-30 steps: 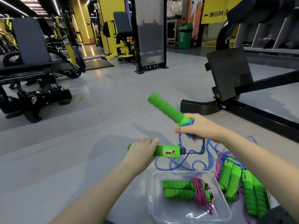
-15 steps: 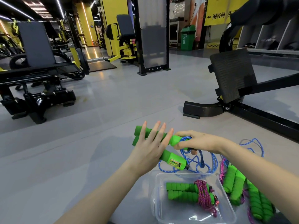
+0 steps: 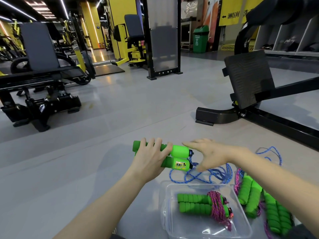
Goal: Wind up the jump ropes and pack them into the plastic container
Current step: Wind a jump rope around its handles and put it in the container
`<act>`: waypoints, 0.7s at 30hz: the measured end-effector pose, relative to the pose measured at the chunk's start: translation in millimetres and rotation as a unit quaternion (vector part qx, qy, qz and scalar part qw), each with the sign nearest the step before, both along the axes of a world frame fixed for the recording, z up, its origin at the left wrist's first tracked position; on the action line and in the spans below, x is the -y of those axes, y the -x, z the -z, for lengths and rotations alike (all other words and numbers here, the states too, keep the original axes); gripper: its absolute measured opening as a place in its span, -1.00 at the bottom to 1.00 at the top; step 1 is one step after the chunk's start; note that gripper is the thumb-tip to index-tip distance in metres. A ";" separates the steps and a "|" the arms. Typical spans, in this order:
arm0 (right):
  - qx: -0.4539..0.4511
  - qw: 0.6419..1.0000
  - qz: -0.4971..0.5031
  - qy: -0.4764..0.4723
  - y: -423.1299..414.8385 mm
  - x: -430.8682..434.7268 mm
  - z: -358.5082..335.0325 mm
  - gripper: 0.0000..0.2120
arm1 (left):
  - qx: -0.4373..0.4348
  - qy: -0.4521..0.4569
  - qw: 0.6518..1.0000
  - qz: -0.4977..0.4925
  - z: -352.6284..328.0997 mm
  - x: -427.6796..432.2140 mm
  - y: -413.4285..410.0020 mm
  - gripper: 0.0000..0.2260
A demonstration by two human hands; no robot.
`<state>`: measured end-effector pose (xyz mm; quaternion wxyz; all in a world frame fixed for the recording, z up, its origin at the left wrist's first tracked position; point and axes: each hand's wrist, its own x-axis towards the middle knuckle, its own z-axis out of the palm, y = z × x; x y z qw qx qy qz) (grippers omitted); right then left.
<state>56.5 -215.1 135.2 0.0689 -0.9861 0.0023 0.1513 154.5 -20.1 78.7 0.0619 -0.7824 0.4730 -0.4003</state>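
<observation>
My left hand [image 3: 149, 159] grips two green foam handles [image 3: 179, 158] held side by side above the grey floor. Their blue rope [image 3: 207, 175] trails loose over the floor to the right. My right hand [image 3: 209, 153] hovers just right of the handle ends, fingers spread and holding nothing. A clear plastic container [image 3: 241, 226] lies below, with one wound jump rope [image 3: 203, 203] inside it, green handles bound by pink cord. Two more green-handled ropes with pink cord [image 3: 265, 202] lie on the floor right of the container.
A black bench frame with a tilted pad [image 3: 248, 78] stands at the right, its base bar running along the floor. Black and yellow gym machines [image 3: 39, 83] fill the left and back. Grey floor spreads between them.
The two handles have been brought together side by side into my left hand, which now curls round them. My right hand let go of its handle and opened.
</observation>
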 end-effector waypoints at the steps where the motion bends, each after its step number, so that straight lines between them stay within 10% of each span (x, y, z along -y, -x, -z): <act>1: 0.056 0.998 -0.015 0.019 0.0 -9.8 4.9 -0.04 | -0.003 0.010 1.000 -0.004 -1.3 2.7 1.3 -0.34; 7: 0.373 0.914 -0.019 0.160 -11.2 -40.7 40.4 -0.17 | -0.045 0.069 0.997 -0.011 -9.3 8.7 9.2 -0.31; 21: 0.255 0.965 0.001 0.059 1.0 1.8 36.9 -0.41 | 0.030 -0.057 0.994 0.090 6.4 -8.9 3.7 -0.52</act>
